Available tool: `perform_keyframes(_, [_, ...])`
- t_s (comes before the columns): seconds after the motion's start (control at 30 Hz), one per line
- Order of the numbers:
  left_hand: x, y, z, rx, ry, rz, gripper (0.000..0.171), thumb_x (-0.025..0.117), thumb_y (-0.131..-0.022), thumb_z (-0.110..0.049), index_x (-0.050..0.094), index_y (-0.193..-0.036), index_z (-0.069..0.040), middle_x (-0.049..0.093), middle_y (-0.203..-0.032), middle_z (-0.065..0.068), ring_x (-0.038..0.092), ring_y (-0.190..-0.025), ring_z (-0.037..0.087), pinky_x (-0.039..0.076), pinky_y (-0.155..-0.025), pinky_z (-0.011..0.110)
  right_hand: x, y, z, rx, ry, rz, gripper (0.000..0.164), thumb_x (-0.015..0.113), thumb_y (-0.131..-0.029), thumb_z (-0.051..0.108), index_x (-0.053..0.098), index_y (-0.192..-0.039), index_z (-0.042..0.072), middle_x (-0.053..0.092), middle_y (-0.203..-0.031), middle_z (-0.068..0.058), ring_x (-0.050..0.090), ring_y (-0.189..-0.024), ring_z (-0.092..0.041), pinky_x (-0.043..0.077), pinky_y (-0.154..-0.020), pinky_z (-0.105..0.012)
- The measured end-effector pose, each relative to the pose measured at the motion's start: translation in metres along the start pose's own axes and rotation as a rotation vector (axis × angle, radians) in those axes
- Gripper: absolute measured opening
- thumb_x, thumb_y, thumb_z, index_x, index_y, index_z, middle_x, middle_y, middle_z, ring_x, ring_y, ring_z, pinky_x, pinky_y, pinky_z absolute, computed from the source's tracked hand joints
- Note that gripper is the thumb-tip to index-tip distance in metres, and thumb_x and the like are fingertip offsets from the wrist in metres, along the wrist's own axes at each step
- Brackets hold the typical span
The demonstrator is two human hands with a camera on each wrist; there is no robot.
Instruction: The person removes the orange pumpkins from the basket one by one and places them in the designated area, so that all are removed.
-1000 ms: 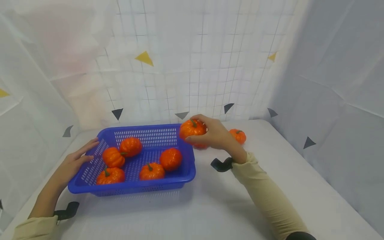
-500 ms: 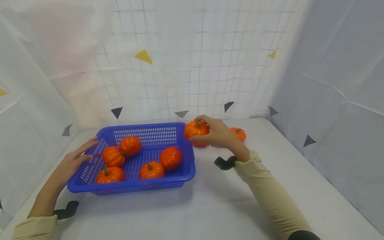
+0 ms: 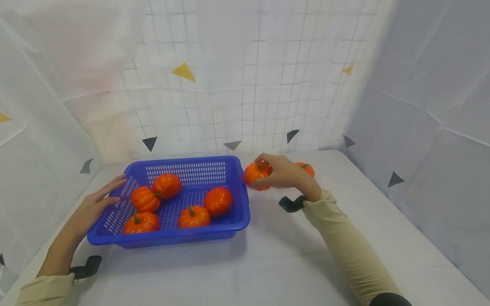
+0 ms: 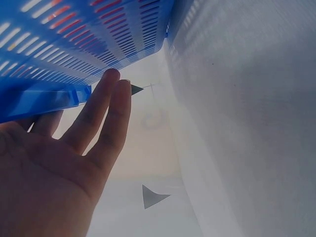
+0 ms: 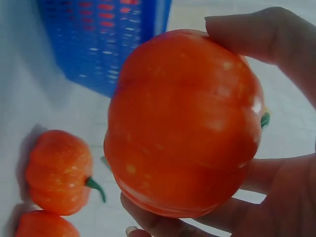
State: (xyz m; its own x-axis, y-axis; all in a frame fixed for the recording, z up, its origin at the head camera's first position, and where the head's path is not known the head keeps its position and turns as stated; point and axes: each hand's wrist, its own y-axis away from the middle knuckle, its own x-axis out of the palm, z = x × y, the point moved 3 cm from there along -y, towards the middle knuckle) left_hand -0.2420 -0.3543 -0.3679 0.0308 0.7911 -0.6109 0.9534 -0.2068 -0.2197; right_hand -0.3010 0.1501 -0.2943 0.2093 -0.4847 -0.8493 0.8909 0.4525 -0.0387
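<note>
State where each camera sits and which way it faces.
Head: on the head, facing forward and down at the blue basket and its pumpkins; the left hand, right hand and beige sleeves show.
Left wrist: on that wrist, facing along the hand to the basket's slotted outer side; palm and fingers show.
Right wrist: on that wrist, facing the held pumpkin, with two other pumpkins beyond; thumb and fingers show.
Head and right wrist share the held pumpkin and the basket.

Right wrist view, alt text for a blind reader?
A right hand grips an orange pumpkin, filling mid-frame. Part of a blue basket shows at upper left; at lower left lie a second pumpkin, green-stemmed, and a third pumpkin, cut off by the frame edge.
</note>
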Motion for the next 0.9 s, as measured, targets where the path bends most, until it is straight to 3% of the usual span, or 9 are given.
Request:
perform_keyframes(0.27, [0.001,0.000,-0.001,0.007,0.004,-0.002,0.055,0.045,-0.111,-0.024,0.035,-0.160,-0.002,0.015,-0.169,0.024,0.007,-0.151,0.056,0.003,-0.107,0.085,0.009,-0.003,-0.015,0.021,-0.016,0.031,0.062,0.085,-0.082,0.041,0.061,-0.134,0.016,0.068,-0.109,-0.005,0.062,-0.101,-0.027,0.058,-0.083,-0.042])
perform_keyframes(0.47, [0.001,0.001,-0.004,0.002,0.004,-0.002,0.055,0.045,-0.111,-0.025,0.034,-0.160,-0.002,0.015,-0.169,0.025,0.007,-0.150,0.056,0.003,-0.107,0.085,0.022,-0.002,-0.028,0.017,0.060,0.064,0.088,0.083,-0.080,0.050,0.051,-0.153,0.012,0.066,-0.130,-0.008,0.058,-0.118,-0.031,0.052,-0.099,-0.054])
perform_keyframes(0.6, [0.001,0.001,-0.006,0.006,0.003,-0.002,0.055,0.045,-0.111,-0.025,0.035,-0.160,-0.003,0.015,-0.169,0.024,0.007,-0.150,0.056,0.004,-0.107,0.085,0.030,-0.003,-0.034,0.031,0.069,0.082,0.100,0.083,-0.080,0.052,0.043,-0.159,0.006,0.060,-0.143,-0.013,0.055,-0.126,-0.033,0.046,-0.107,-0.056])
perform_keyframes(0.73, [0.001,0.001,-0.007,0.004,0.000,0.000,0.056,0.045,-0.111,-0.026,0.035,-0.160,-0.003,0.015,-0.169,0.024,0.007,-0.150,0.057,0.004,-0.106,0.086,0.037,-0.006,-0.037,0.045,0.053,0.098,0.096,0.083,-0.080,0.050,0.047,-0.155,0.003,0.059,-0.143,-0.015,0.057,-0.122,-0.030,0.046,-0.108,-0.052])
perform_keyframes(0.9, [0.001,0.001,-0.007,-0.007,-0.014,0.000,0.056,0.045,-0.111,-0.027,0.034,-0.161,-0.004,0.015,-0.169,0.024,0.008,-0.150,0.058,0.007,-0.105,0.087,0.044,-0.010,-0.039,0.029,0.078,0.105,0.077,0.085,-0.082,0.042,0.056,-0.143,0.003,0.068,-0.123,-0.010,0.063,-0.105,-0.024,0.054,-0.098,-0.046])
